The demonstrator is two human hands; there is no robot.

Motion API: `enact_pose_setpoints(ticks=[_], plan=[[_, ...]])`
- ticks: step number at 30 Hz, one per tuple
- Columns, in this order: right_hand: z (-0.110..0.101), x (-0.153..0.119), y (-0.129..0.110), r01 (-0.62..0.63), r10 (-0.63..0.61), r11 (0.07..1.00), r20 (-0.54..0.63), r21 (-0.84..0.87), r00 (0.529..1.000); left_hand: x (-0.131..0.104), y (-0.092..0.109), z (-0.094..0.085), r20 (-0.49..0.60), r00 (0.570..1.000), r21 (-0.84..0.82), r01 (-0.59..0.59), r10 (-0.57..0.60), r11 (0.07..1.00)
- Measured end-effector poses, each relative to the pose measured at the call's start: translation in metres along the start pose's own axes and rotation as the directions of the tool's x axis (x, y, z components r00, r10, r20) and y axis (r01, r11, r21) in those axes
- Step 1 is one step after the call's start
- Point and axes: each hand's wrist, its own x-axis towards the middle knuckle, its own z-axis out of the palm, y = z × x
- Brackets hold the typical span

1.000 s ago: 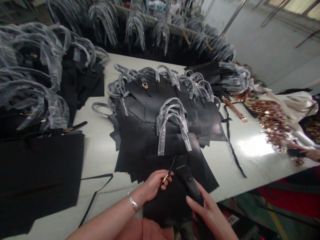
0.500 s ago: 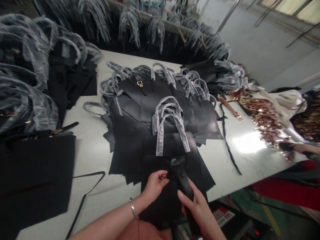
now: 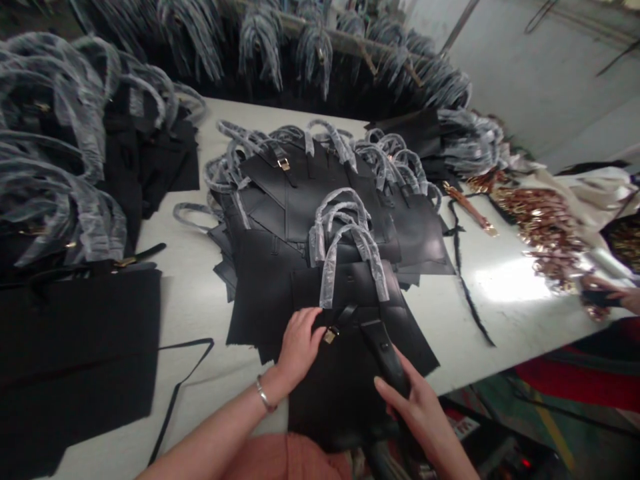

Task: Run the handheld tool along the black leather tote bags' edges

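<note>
A black bag panel [image 3: 330, 393] lies before me on the stack, its looped handles [image 3: 353, 247] wrapped in clear plastic. On its upper part are a short black strap [image 3: 347, 313] and a gold buckle [image 3: 330, 335]. My left hand [image 3: 300, 343] rests on the panel left of the buckle, fingers stretched toward a handle's base and thumb beside the buckle. My right hand [image 3: 413, 400] is wrapped round a black handheld tool [image 3: 384, 348], whose flat head lies over the panel right of the buckle. The tool's exact kind is unclear.
More black bag panels with wrapped handles [image 3: 75, 193] are piled at left. Brown straps with gold buckles [image 3: 543, 227] lie in a heap at right, near another person's hand [image 3: 625, 299]. A loose black strip [image 3: 465, 293] lies on the white table [image 3: 225, 400].
My left hand has loosened its pinch beside the tool and moved up and left, so the gold buckle now shows. My right hand and the tool have shifted slightly right, away from the strap.
</note>
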Motion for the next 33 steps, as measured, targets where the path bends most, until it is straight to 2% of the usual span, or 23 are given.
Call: enact_pose_setpoints(ticks=[2,4,6,9,11,13,16,18,19,20,22,24,26,28,30,32,33], plan=[[-0.008,-0.003,0.006,-0.021,0.021,1.0,-0.018,-0.002,1.0,0.013,-0.007,-0.013,-0.052,0.998,0.217,-0.017,0.029,0.976],[-0.01,-0.007,0.014,-0.057,0.057,0.998,-0.026,-0.001,0.998,0.021,-0.01,-0.022,-0.01,0.999,0.375,-0.033,0.04,0.926],[-0.008,-0.011,0.02,-0.082,0.082,0.997,-0.011,-0.006,0.997,0.026,-0.009,-0.026,0.058,0.998,0.46,-0.062,0.04,0.886],[0.001,-0.015,0.026,-0.073,0.073,0.997,0.023,-0.008,0.997,0.029,-0.003,-0.028,0.09,0.995,0.501,-0.075,0.034,0.862],[0.005,-0.016,0.028,-0.057,0.057,0.998,0.036,0.008,0.998,0.032,0.0,-0.028,0.107,0.994,0.489,-0.062,0.011,0.87],[0.008,-0.015,0.03,-0.042,0.042,0.999,0.033,0.018,0.999,0.037,0.0,-0.029,0.168,0.985,0.443,-0.039,-0.041,0.896],[0.007,-0.014,0.034,-0.034,0.034,0.999,0.004,0.025,0.999,0.045,-0.001,-0.032,0.288,0.95,0.246,0.051,-0.123,0.968],[0.003,-0.013,0.037,-0.021,0.023,0.998,-0.05,0.051,0.998,0.048,0.002,-0.038,0.416,0.902,-0.072,0.162,-0.118,0.984],[0.0,-0.013,0.038,-0.01,0.016,0.998,-0.084,0.067,0.996,0.048,0.005,-0.042,0.487,0.869,-0.266,0.24,-0.085,0.934],[-0.003,-0.013,0.039,0.003,0.007,0.997,-0.124,0.081,0.992,0.046,0.009,-0.046,0.547,0.836,-0.444,0.325,-0.035,0.835],[-0.01,-0.014,0.04,0.027,-0.003,0.993,-0.207,0.113,0.978,0.043,0.021,-0.056,0.603,0.796,-0.668,0.467,0.054,0.579],[-0.016,-0.015,0.04,0.04,0.003,0.988,-0.272,0.151,0.962,0.04,0.037,-0.068,0.582,0.811,-0.757,0.512,0.063,0.405],[-0.022,-0.016,0.041,0.044,0.014,0.983,-0.306,0.18,0.952,0.041,0.055,-0.082,0.515,0.856,-0.804,0.467,0.037,0.368],[-0.026,-0.017,0.044,0.043,0.021,0.979,-0.314,0.197,0.949,0.047,0.074,-0.1,0.405,0.914,-0.818,0.35,0.025,0.457],[-0.028,-0.018,0.047,0.039,0.03,0.977,-0.316,0.211,0.948,0.053,0.091,-0.122,0.255,0.965,-0.806,0.174,0.067,0.565],[-0.029,-0.021,0.051,0.044,0.035,0.973,-0.335,0.225,0.941,0.056,0.108,-0.146,0.102,0.989,-0.801,0.018,0.107,0.598],[-0.03,-0.022,0.054,0.051,0.034,0.971,-0.352,0.231,0.935,0.056,0.118,-0.159,0.062,0.992,-0.797,-0.015,0.107,0.604]])
